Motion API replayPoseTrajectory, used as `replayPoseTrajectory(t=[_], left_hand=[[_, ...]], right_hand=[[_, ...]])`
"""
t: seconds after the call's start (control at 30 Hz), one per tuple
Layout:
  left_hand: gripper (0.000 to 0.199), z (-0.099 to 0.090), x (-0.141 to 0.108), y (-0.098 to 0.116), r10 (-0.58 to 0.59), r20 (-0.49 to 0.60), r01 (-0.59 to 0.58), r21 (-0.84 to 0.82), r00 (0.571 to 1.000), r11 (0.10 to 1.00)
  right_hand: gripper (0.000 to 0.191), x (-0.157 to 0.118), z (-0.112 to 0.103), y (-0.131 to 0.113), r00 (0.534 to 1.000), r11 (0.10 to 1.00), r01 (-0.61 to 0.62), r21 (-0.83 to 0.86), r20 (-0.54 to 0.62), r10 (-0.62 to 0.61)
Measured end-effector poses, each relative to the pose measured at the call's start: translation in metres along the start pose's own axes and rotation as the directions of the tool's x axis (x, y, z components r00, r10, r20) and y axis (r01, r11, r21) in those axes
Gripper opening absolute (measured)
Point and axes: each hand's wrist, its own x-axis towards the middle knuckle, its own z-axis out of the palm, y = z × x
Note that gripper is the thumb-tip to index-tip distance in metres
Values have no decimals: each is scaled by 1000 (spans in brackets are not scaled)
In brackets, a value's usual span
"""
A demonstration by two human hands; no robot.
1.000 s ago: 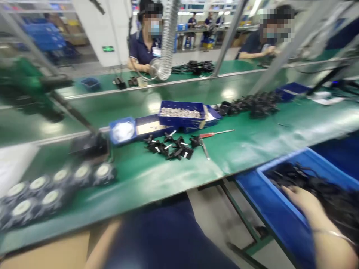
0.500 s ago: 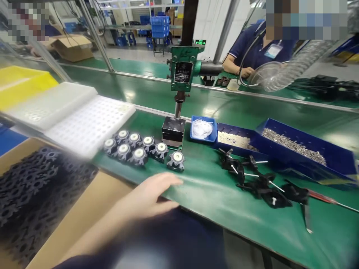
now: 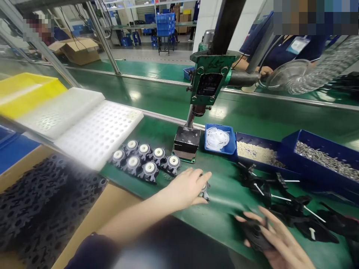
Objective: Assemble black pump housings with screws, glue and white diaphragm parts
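The left hand has its fingers curled narrowly around a round-centred part, just right of centre toward 4 o'clock; whether it is lifted, I can't tell. The right hand, farther out at 4 o'clock, holds a blurred black part. A sloppy grip could let that black part slip, since only fingers and thumb seem to support it. If the left hand swung toward 9 o'clock, its knuckles could knock the 7 white-centred parts out of their close rows. The right sleeve or wrist could also snag the loose black pieces at 3 to 4 o'clock, because their white stems stick out. The green worktop looks smooth and shiny, so light parts might skid. At 12 to 1 o'clock stands a green press; blue bins sit at 3 o'clock, a white holed sheet at 9, and a carton of black brackets at 8. Beyond, a co-worker sits at 1 o'clock.
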Motion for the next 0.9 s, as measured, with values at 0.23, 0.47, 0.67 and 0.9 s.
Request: replayPoseTrajectory(t=[0.23,0.47,0.67,0.9], left_hand=[[97,48,-9,-9,-75,-119,5,-502,990,865],[99,63,-14,-10,-69,-162,-39,-582,984,812],[103,63,-16,-7,-30,-201,-87,-549,979,831],[101,64,-17,-5,38,-210,-145,-523,977,840]], right_hand=[[45,33,42,2,947,926,319,-201,116,-300],[33,26,53,11,806,664,557,-499,134,-576],[35,29,60,12,764,587,565,-579,99,-638],[31,26,61,14,776,658,586,-473,95,-623]])
